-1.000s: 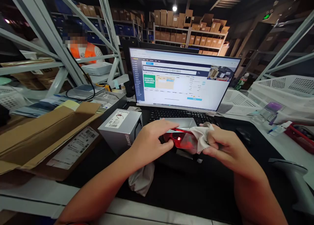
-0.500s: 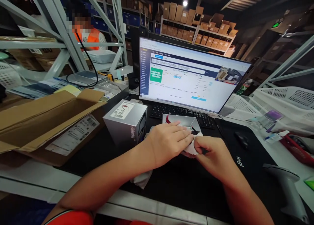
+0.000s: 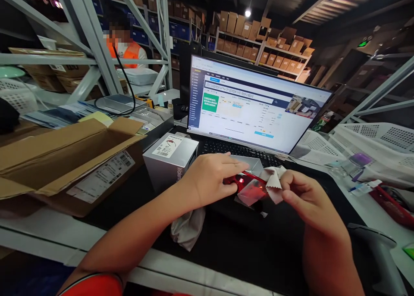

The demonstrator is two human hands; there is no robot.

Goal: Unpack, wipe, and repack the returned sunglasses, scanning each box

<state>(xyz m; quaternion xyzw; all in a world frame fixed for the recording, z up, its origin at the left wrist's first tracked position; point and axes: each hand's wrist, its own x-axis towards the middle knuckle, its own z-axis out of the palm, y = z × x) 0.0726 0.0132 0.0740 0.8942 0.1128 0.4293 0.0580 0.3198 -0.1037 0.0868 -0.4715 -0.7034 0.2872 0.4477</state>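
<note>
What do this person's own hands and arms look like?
The left hand and right hand are ungloved, with no watch or ring visible, and both forearms are bare. A red sleeve with dark and pale edging shows on the left; none is in view on the right.

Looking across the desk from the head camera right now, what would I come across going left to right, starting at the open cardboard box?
Open cardboard box → silver box → left hand → red glasses → pale cloth → right hand → handheld scanner.
</note>
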